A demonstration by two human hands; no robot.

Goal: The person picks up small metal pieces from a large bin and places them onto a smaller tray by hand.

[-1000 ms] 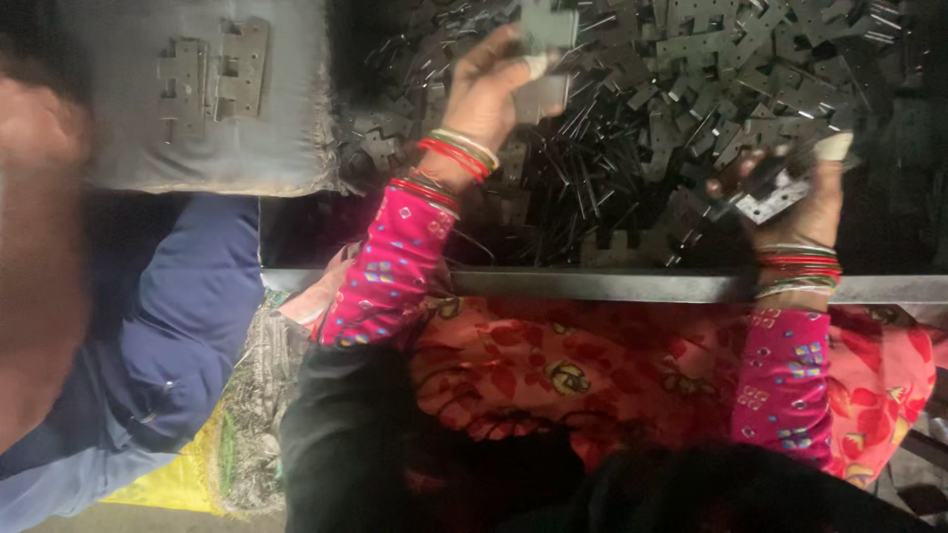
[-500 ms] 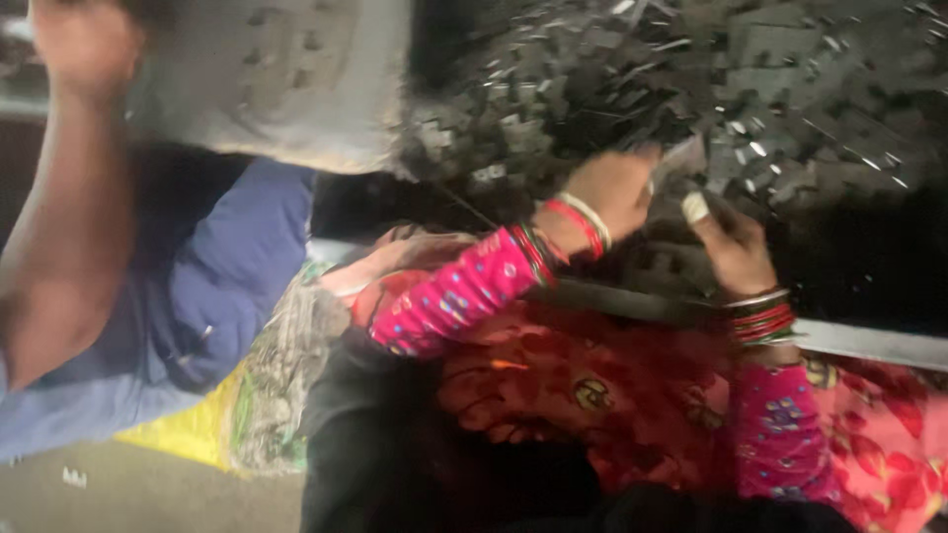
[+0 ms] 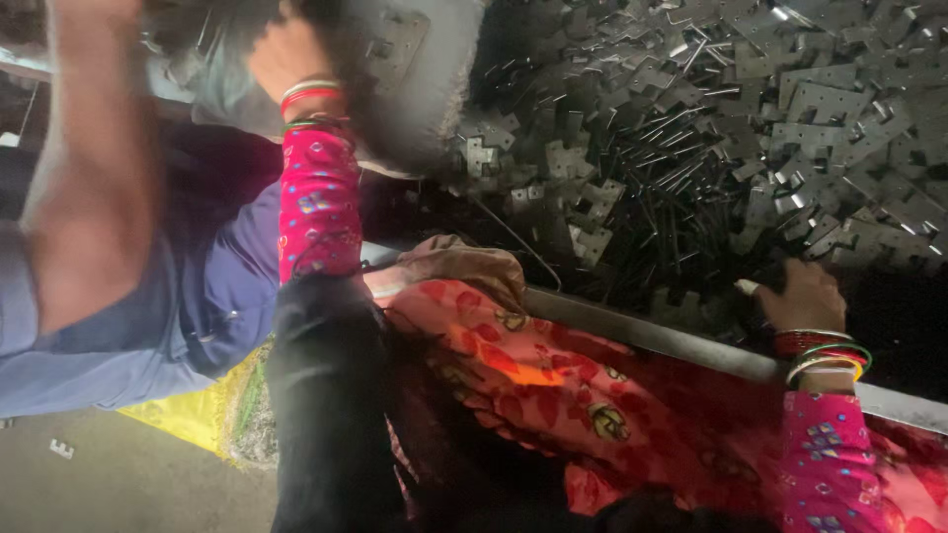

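My left hand (image 3: 288,51), in a pink patterned sleeve with bangles, reaches up over a grey sack (image 3: 415,89) that has flat metal hinge plates lying on it. The hand is blurred and its fingers are hard to read. My right hand (image 3: 805,296), also bangled, rests at the near edge of a big heap of metal hinge plates and thin pins (image 3: 691,148). Its fingers curl away from me, one fingertip wrapped in white. What it holds, if anything, is hidden.
A metal rim (image 3: 652,336) bounds the heap on the near side. Another person in a blue shirt (image 3: 197,296) sits at the left, a bare arm (image 3: 89,178) raised beside the sack. A yellow bag (image 3: 197,415) lies on the floor below.
My left hand has left the heap and swung left to the grey sack. My right hand has dropped back toward the rim. The view has shifted right and tilted.
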